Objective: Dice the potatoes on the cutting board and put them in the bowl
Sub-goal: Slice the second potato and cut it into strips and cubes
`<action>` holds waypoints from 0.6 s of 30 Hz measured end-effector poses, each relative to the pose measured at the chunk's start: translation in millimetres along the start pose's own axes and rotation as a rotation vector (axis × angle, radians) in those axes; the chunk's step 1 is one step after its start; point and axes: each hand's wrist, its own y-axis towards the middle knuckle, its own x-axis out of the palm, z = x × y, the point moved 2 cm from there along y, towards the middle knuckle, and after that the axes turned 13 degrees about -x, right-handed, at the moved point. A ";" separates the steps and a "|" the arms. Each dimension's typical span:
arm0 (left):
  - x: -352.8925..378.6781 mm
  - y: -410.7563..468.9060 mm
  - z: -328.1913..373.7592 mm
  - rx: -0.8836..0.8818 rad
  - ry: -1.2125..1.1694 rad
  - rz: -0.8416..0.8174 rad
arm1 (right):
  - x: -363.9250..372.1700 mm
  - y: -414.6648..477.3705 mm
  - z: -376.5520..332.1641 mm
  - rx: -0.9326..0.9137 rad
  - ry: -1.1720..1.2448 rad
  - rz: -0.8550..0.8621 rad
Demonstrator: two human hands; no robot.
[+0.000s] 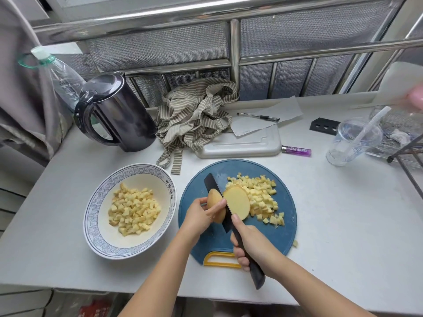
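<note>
On my feed the blue cutting board [281, 227] lies on the white worktop [343, 213], and I place everything else from it. Over the board's middle, the left hand [200, 217] holds the unpeeled potato end [214, 200], its fingers [218, 206] curled round it. The right hand [251, 245], at the board's near edge, has its fingers [240, 256] wrapped tight round the black handle of the knife [214, 186]. The blade stands between the potato end and a cut slice [237, 202], which leans away on the blade's right side with its pale face up.

Right of the slice, still on the board, I see a heap of potato cubes [261, 197]. One stray cube [295, 243] sits on the worktop just off the board's right rim. Just left of the board stands the patterned bowl [91, 216], with diced potato [134, 212] in it.

Beyond the board lie a striped cloth [194, 115] and a purple lighter [296, 151]. A black kettle [116, 113] stands well beyond and left of it.
</note>
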 end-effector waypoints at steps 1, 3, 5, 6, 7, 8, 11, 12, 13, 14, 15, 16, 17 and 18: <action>-1.0 0.8 0.4 -0.021 -0.018 0.006 | 0.8 0.9 -1.0 -0.002 0.014 -0.006; -3.0 2.5 -0.2 -0.057 -0.013 0.035 | 0.5 2.2 -3.0 0.000 0.038 -0.003; -4.1 3.1 -0.7 -0.063 0.077 0.086 | -3.7 3.2 -4.4 -0.010 0.041 0.016; -5.7 3.4 -0.8 -0.057 0.148 0.129 | -6.5 2.8 -5.2 -0.019 0.033 0.028; -7.6 5.3 -0.4 -0.043 0.240 0.182 | -10.6 2.5 -5.8 -0.028 0.025 0.044; -9.8 7.9 0.8 -0.027 0.350 0.237 | -15.1 1.6 -6.8 -0.037 0.017 0.062; -11.6 14.2 10.4 0.030 0.586 0.373 | -33.2 -1.1 -9.9 -0.074 0.010 0.131; -9.3 13.7 15.8 0.057 0.640 0.407 | -40.7 -1.9 -11.3 -0.086 0.014 0.159; -6.7 12.1 21.3 0.091 0.694 0.444 | -47.2 -2.6 -12.5 -0.096 0.016 0.184; -2.9 11.0 26.5 0.136 0.734 0.474 | -53.9 -3.1 -13.7 -0.107 0.014 0.207; 2.7 9.7 31.1 0.179 0.743 0.475 | -60.5 -3.2 -14.6 -0.119 0.010 0.229; 9.5 8.6 34.6 0.208 0.731 0.442 | -66.1 -3.5 -15.7 -0.130 0.006 0.248; 17.0 7.5 36.2 0.218 0.716 0.390 | -70.7 -3.8 -16.7 -0.140 0.003 0.263; 25.7 6.4 36.7 0.207 0.722 0.343 | -74.7 -4.7 -17.6 -0.147 0.002 0.275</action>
